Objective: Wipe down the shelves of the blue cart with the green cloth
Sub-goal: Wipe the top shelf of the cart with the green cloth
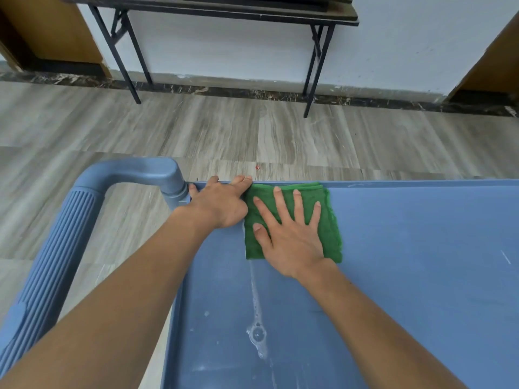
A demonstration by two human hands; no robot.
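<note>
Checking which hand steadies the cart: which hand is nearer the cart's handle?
Left. The left hand rests on the shelf rim right beside the handle post; the right hand lies flat on the green cloth, farther right.

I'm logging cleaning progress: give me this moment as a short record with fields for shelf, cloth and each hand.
shelf: top shelf of the blue plastic cart
cloth: folded green fabric cloth, flat on the shelf by its far rim
right hand: flat on the cloth, fingers spread
left hand: rests at the far rim, beside the ribbed blue handle
left to wipe: pale soapy streak with bubbles
</note>
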